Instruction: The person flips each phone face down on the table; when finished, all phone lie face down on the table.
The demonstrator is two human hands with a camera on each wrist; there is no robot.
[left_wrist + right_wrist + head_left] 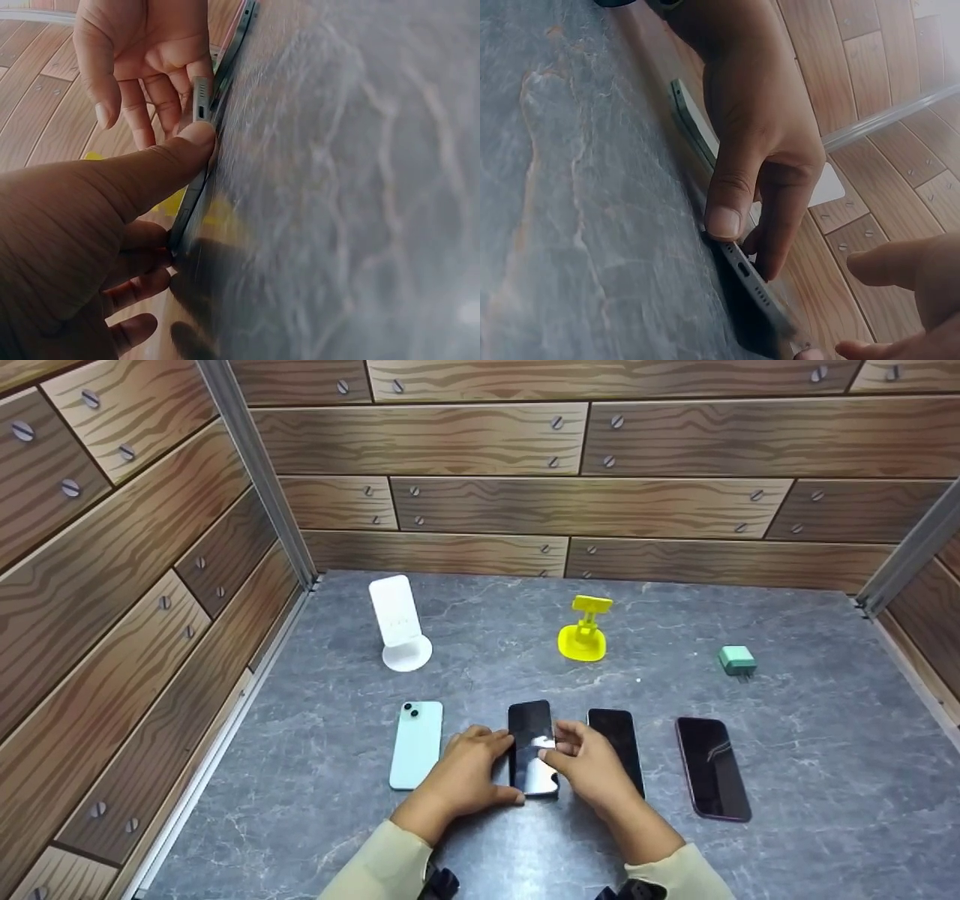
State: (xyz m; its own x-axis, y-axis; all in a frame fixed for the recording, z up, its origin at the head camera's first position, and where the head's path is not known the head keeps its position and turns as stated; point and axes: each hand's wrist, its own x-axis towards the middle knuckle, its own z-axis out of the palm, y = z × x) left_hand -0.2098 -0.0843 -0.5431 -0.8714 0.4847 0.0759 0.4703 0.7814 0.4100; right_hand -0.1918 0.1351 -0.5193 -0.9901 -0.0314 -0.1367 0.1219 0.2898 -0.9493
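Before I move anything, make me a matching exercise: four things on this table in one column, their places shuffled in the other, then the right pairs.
Things:
1. White stand
2. Plug
3. Mint phone
4. Held phone

Places:
A. Leftmost in the row of phones
B. Between the left hand and the right hand
C. Back left of the table
D. Right of the yellow stand

Pairs: 1-C, 2-D, 3-A, 4-B.
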